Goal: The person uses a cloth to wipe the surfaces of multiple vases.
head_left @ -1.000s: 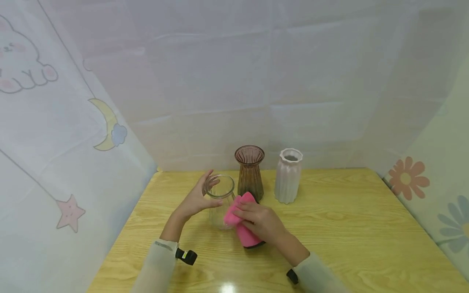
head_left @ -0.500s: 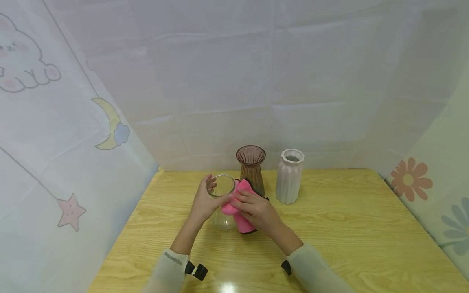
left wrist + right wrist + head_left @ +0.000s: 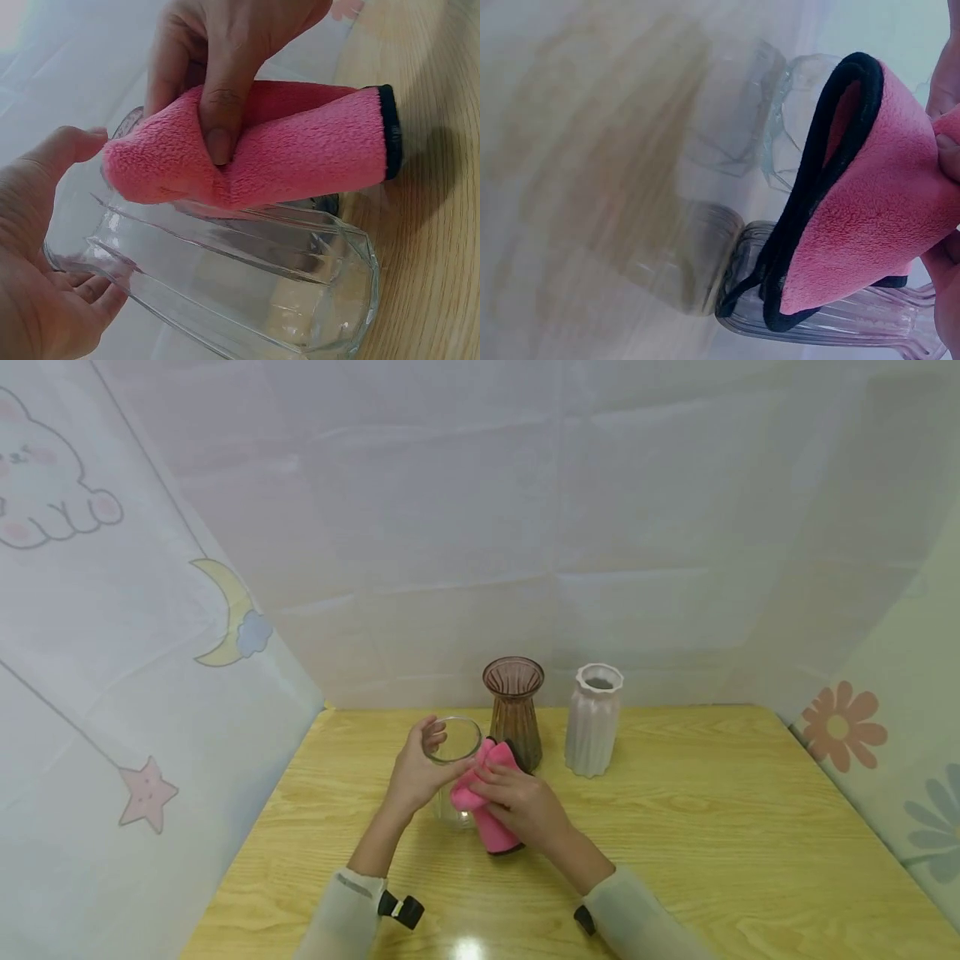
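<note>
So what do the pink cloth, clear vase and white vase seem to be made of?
Pink cloth: soft plush fabric, perhaps microfiber, from its fuzzy pile. Clear vase: probably shiny glass, being see-through with bright glints; clear plastic isn't ruled out. White vase: perhaps ceramic, opaque and ribbed; its finish is unclear.

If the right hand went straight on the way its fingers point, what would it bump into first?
Probably the clear glass vase, through the pink cloth the right hand holds. The thumb of the left hand is very near that line too; depth is unclear, so it might come first.
</note>
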Tool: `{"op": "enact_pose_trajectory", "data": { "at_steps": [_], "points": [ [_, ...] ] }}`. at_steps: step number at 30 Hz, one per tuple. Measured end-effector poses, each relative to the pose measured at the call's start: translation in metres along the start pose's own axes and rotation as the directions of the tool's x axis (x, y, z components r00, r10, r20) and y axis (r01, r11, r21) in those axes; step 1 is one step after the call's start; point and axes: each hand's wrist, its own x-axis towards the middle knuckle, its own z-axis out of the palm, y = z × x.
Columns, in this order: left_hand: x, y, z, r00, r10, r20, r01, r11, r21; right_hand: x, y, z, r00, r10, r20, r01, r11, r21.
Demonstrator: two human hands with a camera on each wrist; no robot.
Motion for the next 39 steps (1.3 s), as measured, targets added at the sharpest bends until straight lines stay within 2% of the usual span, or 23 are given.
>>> {"op": "enact_pose_trajectory", "data": {
  "at_steps": [11,14,18,21,27,31,35,37,39],
  "points": [
    [0.002,-0.007,-0.007,0.997,-0.003,0.074,0.007,0.999,-0.048,-0.009,-0.009,0.000,0.989,0.037,0.141,-0.032,0.999,-0.033],
    [0.003,-0.008,-0.008,0.996,0.012,0.089,-0.006,0.998,-0.068,-0.010,-0.011,0.000,0.975,0.074,0.209,-0.066,0.997,-0.045],
    [0.005,-0.009,-0.010,0.993,0.029,0.114,-0.019,0.996,-0.090,-0.012,-0.013,0.000,0.944,0.135,0.301,-0.122,0.991,-0.061],
    [0.007,-0.011,-0.012,0.989,0.033,0.143,-0.020,0.995,-0.097,-0.012,-0.013,0.000,0.931,0.152,0.331,-0.136,0.988,-0.071],
    [0.015,-0.014,-0.022,0.972,0.051,0.229,-0.029,0.995,-0.100,-0.011,-0.014,-0.003,0.921,0.147,0.360,-0.132,0.989,-0.067],
    [0.022,-0.017,-0.031,0.951,0.049,0.306,-0.018,0.995,-0.102,-0.010,-0.016,-0.010,0.944,0.103,0.313,-0.093,0.995,-0.048],
    [0.025,-0.021,-0.037,0.923,0.091,0.374,-0.033,0.987,-0.159,-0.005,-0.016,-0.021,0.982,0.033,0.185,-0.025,0.999,-0.046],
    [0.022,-0.021,-0.037,0.920,0.120,0.372,-0.056,0.982,-0.180,-0.001,-0.015,-0.025,0.994,-0.014,0.109,0.021,0.998,-0.061],
    [0.019,-0.022,-0.035,0.929,0.151,0.337,-0.093,0.979,-0.184,0.003,-0.012,-0.029,0.997,-0.068,0.039,0.071,0.994,-0.081]
  ]
}}
